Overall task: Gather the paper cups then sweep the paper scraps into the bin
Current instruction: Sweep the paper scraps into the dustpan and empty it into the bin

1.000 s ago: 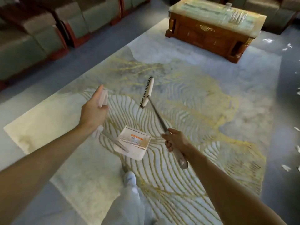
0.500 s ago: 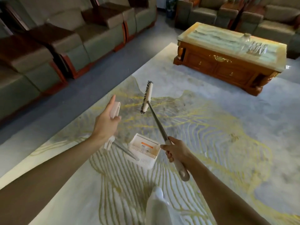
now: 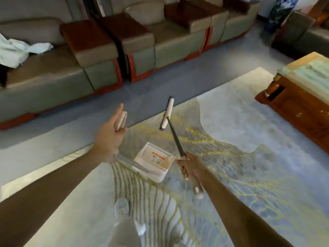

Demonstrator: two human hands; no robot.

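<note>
**A:** Where are the paper scraps?

**B:** None show from here, and neither do the paper cups or a bin. Only the tools are in view. The right hand point(image 3: 191, 167) is wrapped tight round the handle of the broom point(image 3: 166, 114), with the brush head held up off the rug point(image 3: 231, 122). The left hand point(image 3: 108, 138) grips the top of the dustpan point(image 3: 153, 162) handle, forefinger straight, and the pan hangs low between the arms.

**A:** So what's the step?

**B:** Carrying both to the litter, I'd judge. Keep the bristles high so they don't snag the pile, and hold the pan away from the shoe point(image 3: 122, 207) just below it.

**A:** Is there room?

**B:** Plenty on the rug. Its edge meets the grey floor point(image 3: 151, 86) just beyond the brush head, and that lip may catch bristles. The sofas point(image 3: 53, 73) line the far side, and the coffee table point(image 3: 299, 97) corner juts in on the right, so swing the long handle wide of it.
</note>
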